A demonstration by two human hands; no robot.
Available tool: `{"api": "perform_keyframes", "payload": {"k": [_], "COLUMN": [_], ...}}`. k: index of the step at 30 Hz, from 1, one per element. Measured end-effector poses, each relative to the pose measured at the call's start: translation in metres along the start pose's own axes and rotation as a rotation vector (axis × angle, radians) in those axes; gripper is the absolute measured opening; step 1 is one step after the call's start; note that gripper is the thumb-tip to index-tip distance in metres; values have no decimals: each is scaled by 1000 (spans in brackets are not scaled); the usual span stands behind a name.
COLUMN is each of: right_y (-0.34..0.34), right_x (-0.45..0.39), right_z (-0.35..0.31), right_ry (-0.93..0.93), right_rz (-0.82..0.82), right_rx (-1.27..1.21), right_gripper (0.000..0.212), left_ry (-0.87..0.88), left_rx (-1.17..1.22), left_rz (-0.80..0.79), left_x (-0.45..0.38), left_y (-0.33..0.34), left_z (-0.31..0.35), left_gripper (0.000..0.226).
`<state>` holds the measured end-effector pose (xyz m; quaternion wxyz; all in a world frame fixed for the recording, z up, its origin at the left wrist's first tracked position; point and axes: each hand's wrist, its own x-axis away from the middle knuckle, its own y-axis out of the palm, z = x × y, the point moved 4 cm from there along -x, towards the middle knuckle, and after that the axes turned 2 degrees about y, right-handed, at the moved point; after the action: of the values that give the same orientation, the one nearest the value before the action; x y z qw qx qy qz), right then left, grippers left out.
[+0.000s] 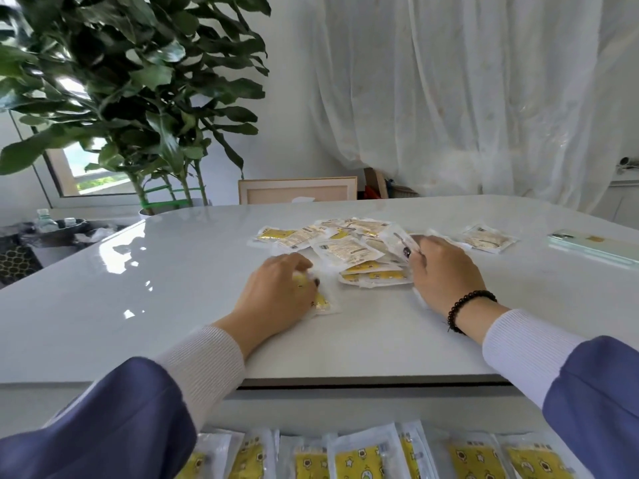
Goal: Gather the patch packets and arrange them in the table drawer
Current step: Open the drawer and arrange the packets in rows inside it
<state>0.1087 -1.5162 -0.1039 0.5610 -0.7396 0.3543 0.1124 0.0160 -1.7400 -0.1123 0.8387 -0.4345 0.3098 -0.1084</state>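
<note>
A loose pile of white and yellow patch packets [349, 248] lies in the middle of the white table [173, 288]. My left hand [276, 292] rests on the table at the pile's near left, fingers curled round one yellow packet [321, 302]. At the pile's right side my right hand [444, 271], with a dark bead bracelet on the wrist, pinches a white packet [401, 242] between fingers and thumb. One packet [487, 238] lies apart to the right. Below the table's front edge, the open drawer [345, 413] holds a row of several yellow packets [359, 459] lying side by side.
A flat pale green phone [591, 245] lies at the table's right edge. A large leafy plant [138, 91] stands behind the far left corner, with a chair back [297, 190] past the far edge. White curtains hang behind. Dark clutter sits at the far left.
</note>
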Motion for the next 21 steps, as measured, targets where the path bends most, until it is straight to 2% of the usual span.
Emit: {"api": "perform_keyframes", "payload": {"k": [3,5,7,9,12,15,21], "right_y": [-5,-2,8,20,30,30,26], "right_x": [4,7,11,15,19,19,19], "right_z": [-15,-31,-54,-79,-106,-111,-97], "right_ry": [-170,-267,-314,-353,-383,-353,-241], "right_rz": [238,316,289,247,225,228,242], "right_rx": [-198,-285,-356,-394,-413,-429,-402], "right_gripper": [25,35,42,45,42,43,36], "left_ry": [-161,-258,-228,-208,-181,-168,-220], "left_rx": [-242,-288,-334,-276,-118,181,324], "left_rz": [-104,-174,-225,-230,-205,-94,-26], "left_x": [11,16,17,15,11,9,8], "left_y": [-2,-2,-1,-3,-5,-9,-10], "left_z": [-18,-26,-28,-28,-27,-31,-39], "left_gripper": [84,94,87,75,49,14,19]}}
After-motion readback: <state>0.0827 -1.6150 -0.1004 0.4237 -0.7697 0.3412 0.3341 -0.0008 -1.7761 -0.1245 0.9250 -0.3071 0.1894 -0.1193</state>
